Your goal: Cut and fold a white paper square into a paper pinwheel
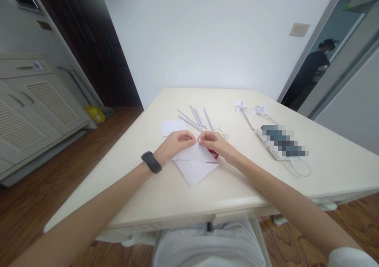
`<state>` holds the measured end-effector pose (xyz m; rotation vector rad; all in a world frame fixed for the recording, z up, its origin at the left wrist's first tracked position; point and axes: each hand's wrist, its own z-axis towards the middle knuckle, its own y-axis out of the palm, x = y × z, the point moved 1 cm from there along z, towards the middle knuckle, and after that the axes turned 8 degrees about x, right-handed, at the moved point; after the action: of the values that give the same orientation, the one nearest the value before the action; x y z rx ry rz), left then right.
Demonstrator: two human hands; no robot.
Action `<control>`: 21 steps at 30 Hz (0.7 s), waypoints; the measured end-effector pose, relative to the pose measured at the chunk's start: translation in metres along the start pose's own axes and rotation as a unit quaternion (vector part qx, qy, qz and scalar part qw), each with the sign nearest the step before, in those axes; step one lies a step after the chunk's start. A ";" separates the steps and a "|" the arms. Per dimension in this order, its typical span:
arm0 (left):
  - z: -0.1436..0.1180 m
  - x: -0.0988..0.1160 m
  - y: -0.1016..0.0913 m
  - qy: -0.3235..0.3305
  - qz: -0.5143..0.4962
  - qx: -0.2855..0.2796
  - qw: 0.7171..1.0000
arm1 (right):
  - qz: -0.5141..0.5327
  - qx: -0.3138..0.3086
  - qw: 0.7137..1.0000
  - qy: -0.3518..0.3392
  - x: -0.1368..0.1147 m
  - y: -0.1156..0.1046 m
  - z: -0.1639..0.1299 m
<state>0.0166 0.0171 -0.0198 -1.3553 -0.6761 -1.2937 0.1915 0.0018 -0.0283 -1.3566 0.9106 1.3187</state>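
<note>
The left hand (179,141) and the right hand (215,142) are both nearly closed, thumbs and fingers pinching the far corner of the white paper (194,154) at the middle of the surface (133,196), although the exact hold seems hard to make out. A red thing (214,154) is mostly hidden beside the right hand, and pixel blocks cover the pouch (277,155) at right, so its markings cannot be read.

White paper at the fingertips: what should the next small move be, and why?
Probably have the left hand steady the white paper while the right hand firms the pinch at its far corner. Both hands meet there, and a line, crease or cut I can't tell, crosses the paper, so its near part might shift.
</note>
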 end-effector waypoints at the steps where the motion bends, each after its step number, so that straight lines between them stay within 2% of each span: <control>1: 0.000 0.000 0.000 -0.001 0.001 0.001 1.000 | 0.002 0.000 1.000 -0.002 0.000 0.000 0.000; 11: 0.000 0.003 -0.001 -0.007 -0.007 -0.002 1.000 | 0.032 -0.026 0.999 -0.022 0.003 -0.001 0.002; 21: -0.002 0.004 -0.001 -0.012 -0.021 -0.012 1.000 | 0.038 -0.025 0.999 -0.027 0.001 -0.001 0.000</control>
<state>0.0160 0.0145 -0.0166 -1.3841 -0.7106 -1.3255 0.1922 0.0026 -0.0294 -1.3300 0.9059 1.4377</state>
